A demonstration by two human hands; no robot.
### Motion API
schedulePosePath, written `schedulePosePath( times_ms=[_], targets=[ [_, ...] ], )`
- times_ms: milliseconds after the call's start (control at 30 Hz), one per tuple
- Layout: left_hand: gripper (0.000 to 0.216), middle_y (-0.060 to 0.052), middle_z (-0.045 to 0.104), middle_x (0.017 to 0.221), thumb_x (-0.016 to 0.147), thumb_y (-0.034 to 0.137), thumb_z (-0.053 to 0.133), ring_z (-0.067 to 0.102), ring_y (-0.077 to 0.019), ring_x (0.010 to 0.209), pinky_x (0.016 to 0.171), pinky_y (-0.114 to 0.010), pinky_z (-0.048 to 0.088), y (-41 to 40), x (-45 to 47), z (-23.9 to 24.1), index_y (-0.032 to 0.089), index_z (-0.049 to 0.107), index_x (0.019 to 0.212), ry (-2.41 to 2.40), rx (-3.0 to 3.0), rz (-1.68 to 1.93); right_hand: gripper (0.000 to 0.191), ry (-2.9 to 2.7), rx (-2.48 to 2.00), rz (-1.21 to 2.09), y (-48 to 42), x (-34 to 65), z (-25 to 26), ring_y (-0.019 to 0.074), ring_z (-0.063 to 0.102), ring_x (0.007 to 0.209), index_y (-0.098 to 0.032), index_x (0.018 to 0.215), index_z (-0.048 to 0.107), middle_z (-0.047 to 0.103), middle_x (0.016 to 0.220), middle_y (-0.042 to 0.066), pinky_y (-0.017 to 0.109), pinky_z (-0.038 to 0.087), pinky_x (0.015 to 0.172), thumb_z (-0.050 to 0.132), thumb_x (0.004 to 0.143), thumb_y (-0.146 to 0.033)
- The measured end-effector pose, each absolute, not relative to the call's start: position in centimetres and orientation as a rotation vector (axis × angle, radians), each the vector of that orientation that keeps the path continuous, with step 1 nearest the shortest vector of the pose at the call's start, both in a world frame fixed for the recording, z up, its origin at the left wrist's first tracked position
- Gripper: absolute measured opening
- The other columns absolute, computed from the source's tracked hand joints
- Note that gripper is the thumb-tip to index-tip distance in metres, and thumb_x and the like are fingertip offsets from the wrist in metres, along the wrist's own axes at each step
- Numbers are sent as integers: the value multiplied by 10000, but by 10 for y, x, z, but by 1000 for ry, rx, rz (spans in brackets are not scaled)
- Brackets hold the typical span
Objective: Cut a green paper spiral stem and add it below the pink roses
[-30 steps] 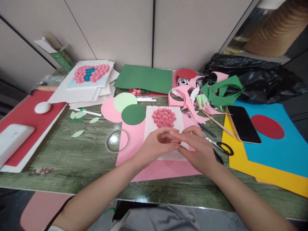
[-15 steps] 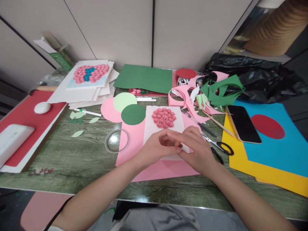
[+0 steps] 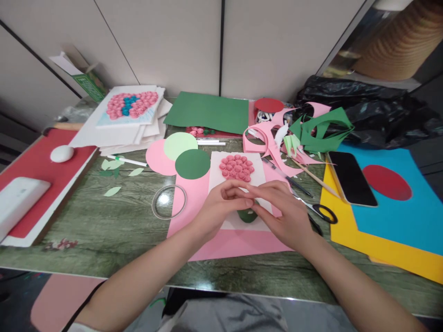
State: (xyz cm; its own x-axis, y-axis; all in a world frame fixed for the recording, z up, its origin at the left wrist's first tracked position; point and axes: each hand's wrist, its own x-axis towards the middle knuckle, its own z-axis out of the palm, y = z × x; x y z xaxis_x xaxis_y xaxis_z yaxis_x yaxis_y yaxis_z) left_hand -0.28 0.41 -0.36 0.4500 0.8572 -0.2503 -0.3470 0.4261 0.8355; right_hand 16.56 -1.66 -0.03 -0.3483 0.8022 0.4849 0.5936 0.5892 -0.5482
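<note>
My left hand (image 3: 221, 203) and my right hand (image 3: 284, 207) meet with curled fingers over the lower half of a white card (image 3: 216, 216). Between their fingertips is a small dark green paper piece (image 3: 248, 216) with a curved lower edge; the fingers hide its upper part. Just beyond the hands, a cluster of pink rolled-paper flowers (image 3: 236, 167) sits on the card's upper half. The card lies on a pink sheet (image 3: 228, 244). Partly hidden behind my right wrist are black-handled scissors (image 3: 325, 213).
A roll of tape (image 3: 152, 203), paper circles (image 3: 192, 164) and cut leaves (image 3: 112, 191) lie to the left. Paper scraps (image 3: 258, 138), a pencil (image 3: 301, 186) and a phone (image 3: 353, 177) are on the right. A finished flower picture (image 3: 145, 117) tops a stack at the back left.
The dark green paper piece now shows below my fingertips; before, it was hidden. My fingers have shifted slightly, with both hands staying close together over the card.
</note>
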Motion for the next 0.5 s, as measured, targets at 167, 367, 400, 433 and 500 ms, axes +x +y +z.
schedulePosePath(
  times_ms=[167,367,400,433,500],
  targets=[
    [203,6,612,767,695,135,697,568,-99,760,726,-224,417,4,-2,-1,159,613,878,762,822,844,446,-2124,-1076,400,-14,166,0,184,549,898,-316,1256,512,690,939,14,333,470,783,535,861,-111],
    [215,-4,640,775,725,136,644,569,-117,781,766,-249,394,4,-3,-2,171,612,935,759,799,837,461,-2091,-1079,362,-15,165,0,180,513,830,-295,1261,512,691,887,10,312,454,749,526,855,-76],
    [214,-13,651,789,732,118,611,572,-124,788,767,-255,390,5,-3,-2,168,615,940,750,788,840,463,-2076,-1091,346,-15,165,0,180,515,827,-297,1260,514,693,895,8,314,451,750,534,852,-80],
    [224,-24,664,810,732,101,579,576,-133,798,771,-261,387,5,-4,-3,165,618,942,743,778,842,463,-2061,-1105,334,-15,164,1,180,519,824,-302,1256,519,696,898,7,316,449,750,544,847,-87],
    [249,-36,683,846,721,81,543,586,-147,815,783,-275,386,5,-4,-3,168,624,940,739,774,844,460,-2037,-1128,319,-15,164,2,182,526,813,-314,1245,529,698,891,3,319,449,744,566,838,-101]
  ],
)
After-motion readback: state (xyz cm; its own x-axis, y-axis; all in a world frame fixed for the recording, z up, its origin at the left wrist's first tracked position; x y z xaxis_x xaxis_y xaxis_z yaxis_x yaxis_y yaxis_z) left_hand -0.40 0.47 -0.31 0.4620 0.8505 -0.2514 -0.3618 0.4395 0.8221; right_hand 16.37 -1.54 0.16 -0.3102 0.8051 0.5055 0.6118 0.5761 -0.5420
